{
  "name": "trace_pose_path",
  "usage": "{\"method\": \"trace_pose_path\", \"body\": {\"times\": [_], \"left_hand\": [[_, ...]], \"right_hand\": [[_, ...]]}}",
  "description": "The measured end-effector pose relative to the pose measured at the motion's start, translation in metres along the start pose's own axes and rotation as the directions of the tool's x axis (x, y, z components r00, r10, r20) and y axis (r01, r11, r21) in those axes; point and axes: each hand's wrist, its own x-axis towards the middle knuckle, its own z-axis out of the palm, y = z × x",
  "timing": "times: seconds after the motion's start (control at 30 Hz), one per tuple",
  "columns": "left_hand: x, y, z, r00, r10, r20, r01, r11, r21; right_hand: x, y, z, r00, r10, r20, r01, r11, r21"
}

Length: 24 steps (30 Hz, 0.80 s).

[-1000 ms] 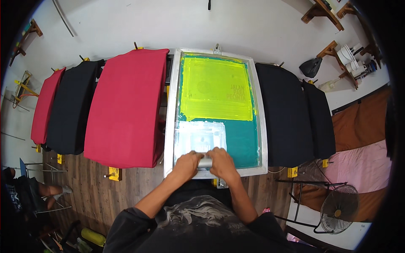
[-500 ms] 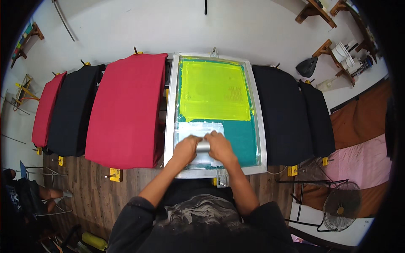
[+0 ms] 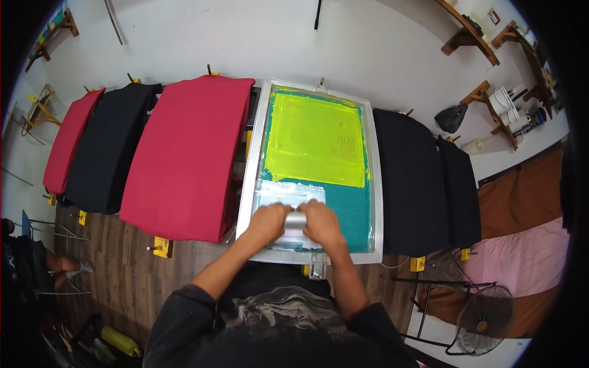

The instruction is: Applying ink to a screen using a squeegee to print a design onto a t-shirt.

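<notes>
My left hand point(image 3: 267, 223) and my right hand point(image 3: 320, 224) are closed on the two ends of a silver squeegee point(image 3: 296, 219), whose middle shows between them. It stands over the near part of a silk-screen frame point(image 3: 377, 184), a metal rectangle with teal mesh point(image 3: 348, 205). Whitish ink point(image 3: 288, 192) lies smeared on the mesh just beyond my hands. The far half carries a large yellow-green rectangle point(image 3: 316, 138) with faint lettering. My knuckles and fingers hide most of the squeegee, and its lower edge cannot be seen.
Red shirts point(image 3: 190, 159) and black shirts point(image 3: 113, 147) lie on boards to the left, more black shirts point(image 3: 411, 184) to the right. Yellow brackets point(image 3: 162, 247) jut from the near ends. A fan point(image 3: 485, 321) stands at the lower right; a person's leg point(image 3: 64, 264) shows at the left.
My hands and the squeegee have come slightly toward me over the screen's near end. The whole view has tilted a little, shifting the surroundings.
</notes>
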Motion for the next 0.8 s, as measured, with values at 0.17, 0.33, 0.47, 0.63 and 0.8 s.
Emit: {"method": "trace_pose_path", "body": {"times": [0.17,0.33,0.47,0.63,0.8], "left_hand": [[0.051,-0.016,-0.009,0.972,-0.113,0.205,0.11,0.994,0.027],[0.053,-0.014,-0.009,0.971,-0.127,0.204,0.11,0.99,0.09],[0.049,-0.013,-0.008,0.975,-0.114,0.192,0.104,0.993,0.058],[-0.011,-0.004,0.026,0.999,-0.027,-0.033,0.027,1.0,-0.012],[-0.054,0.018,0.027,0.997,0.028,0.073,-0.029,0.999,0.023]], "right_hand": [[0.046,0.02,-0.004,0.997,0.041,0.072,-0.043,0.999,0.029],[0.054,0.021,-0.002,0.987,0.079,0.139,-0.087,0.995,0.051],[0.049,0.018,-0.001,0.983,0.101,0.153,-0.103,0.995,0.007],[-0.008,0.005,0.024,0.999,0.042,0.01,-0.043,0.998,0.043],[-0.062,-0.011,0.026,0.998,0.052,0.039,-0.055,0.995,0.086]]}}
